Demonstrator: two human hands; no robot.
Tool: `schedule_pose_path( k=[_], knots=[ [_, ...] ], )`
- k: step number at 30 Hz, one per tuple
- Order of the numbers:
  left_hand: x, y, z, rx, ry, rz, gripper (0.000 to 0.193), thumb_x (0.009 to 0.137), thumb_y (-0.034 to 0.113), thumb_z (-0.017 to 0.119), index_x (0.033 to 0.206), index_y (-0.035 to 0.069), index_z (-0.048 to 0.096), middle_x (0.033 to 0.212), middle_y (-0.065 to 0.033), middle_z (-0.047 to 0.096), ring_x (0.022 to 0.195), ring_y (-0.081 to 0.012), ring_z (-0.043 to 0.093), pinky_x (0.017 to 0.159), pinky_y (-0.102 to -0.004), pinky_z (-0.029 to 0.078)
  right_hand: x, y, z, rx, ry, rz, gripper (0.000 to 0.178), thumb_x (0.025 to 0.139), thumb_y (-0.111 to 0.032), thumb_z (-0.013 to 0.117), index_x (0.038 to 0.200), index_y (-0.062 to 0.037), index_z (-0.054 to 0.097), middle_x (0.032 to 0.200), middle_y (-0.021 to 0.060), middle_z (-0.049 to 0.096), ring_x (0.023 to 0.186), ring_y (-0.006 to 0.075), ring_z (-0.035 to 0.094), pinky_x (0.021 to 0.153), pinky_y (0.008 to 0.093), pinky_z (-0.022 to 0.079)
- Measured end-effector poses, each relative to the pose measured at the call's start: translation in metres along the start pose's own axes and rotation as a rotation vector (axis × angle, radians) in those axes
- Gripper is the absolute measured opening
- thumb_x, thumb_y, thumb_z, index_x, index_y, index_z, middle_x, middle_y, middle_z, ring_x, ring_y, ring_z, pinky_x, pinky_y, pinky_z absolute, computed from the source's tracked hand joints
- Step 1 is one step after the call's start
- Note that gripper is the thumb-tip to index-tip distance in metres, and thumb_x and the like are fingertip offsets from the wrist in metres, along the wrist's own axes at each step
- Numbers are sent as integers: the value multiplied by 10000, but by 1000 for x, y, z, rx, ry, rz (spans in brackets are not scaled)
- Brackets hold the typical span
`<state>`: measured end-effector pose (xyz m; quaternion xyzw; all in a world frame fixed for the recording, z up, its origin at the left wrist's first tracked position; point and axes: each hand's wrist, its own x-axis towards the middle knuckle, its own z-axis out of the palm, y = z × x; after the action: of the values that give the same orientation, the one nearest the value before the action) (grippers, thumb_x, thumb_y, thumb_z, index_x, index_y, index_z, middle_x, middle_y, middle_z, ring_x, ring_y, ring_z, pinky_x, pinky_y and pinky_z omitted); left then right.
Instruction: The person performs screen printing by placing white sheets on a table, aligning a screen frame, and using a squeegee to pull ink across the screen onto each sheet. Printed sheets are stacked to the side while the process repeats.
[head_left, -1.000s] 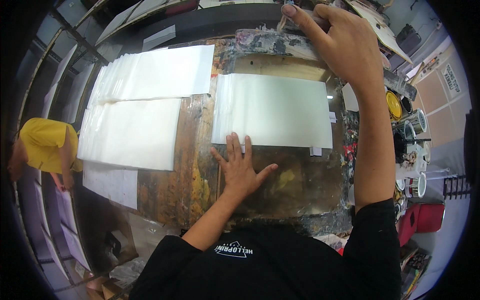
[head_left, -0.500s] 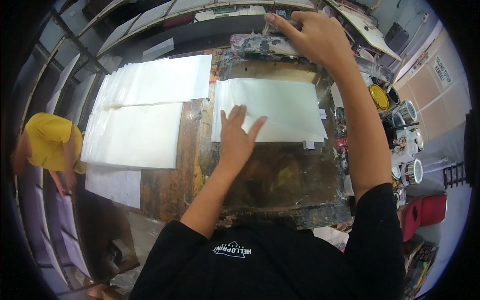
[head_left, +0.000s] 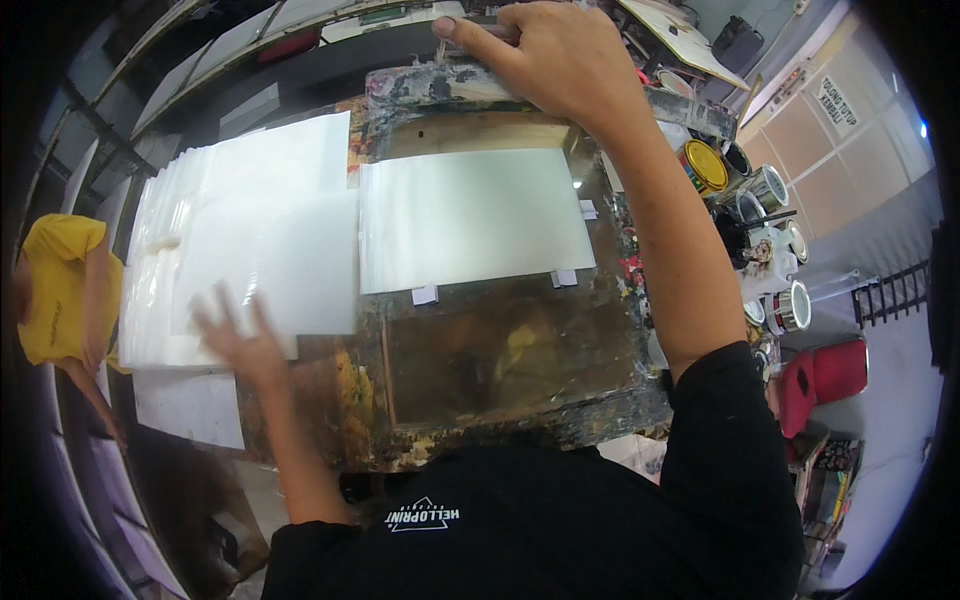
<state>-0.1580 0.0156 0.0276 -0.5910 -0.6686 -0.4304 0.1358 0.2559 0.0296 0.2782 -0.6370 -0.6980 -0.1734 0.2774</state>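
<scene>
My left hand [head_left: 243, 345], smeared by motion, has its fingers spread over the lower part of a translucent white sheet [head_left: 275, 260]; I cannot tell if it touches. That sheet lies slanted across two piles of similar sheets [head_left: 270, 150] on the left of the table. In the middle, another white sheet [head_left: 475, 215] lies flat on a dark, stained board [head_left: 500, 350], its left edge layered. Small folded white tabs [head_left: 565, 278] show at its edges. My right hand [head_left: 560, 60] is closed, raised at the far edge around something greyish, mostly hidden by the fingers.
A paint-caked bar [head_left: 450, 85] runs along the board's far side. Paint cans, one with a yellow lid [head_left: 703, 166], crowd the right side near a red chair [head_left: 825, 380]. At left, a person in a yellow shirt [head_left: 65, 290] bends beside racks.
My left hand has moved from the middle sheet to the left piles, where a slanted sheet now lies on top. The middle sheet now lies flat. My right hand stays raised and closed.
</scene>
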Motion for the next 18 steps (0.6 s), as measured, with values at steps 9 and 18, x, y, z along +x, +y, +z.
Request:
schedule_pose_path(
  k=[9,18],
  knots=[
    [-156,251,100,-314,-888,663,620,1107,429,487,1631,104,427,1733,-181,307,1609,-422,240,1292,-665,90,16,3,1,22,-54,-7,852,1003,-706,485,695,54,717,683,257,687,707,414,706,689,520,550],
    [-163,260,106,-285,-875,665,563,1135,358,393,1629,91,424,1732,-178,310,1607,-427,241,1292,-662,83,19,-2,-19,10,-97,80,909,1010,-745,445,653,51,703,630,230,667,666,379,704,651,488,556]
  ],
)
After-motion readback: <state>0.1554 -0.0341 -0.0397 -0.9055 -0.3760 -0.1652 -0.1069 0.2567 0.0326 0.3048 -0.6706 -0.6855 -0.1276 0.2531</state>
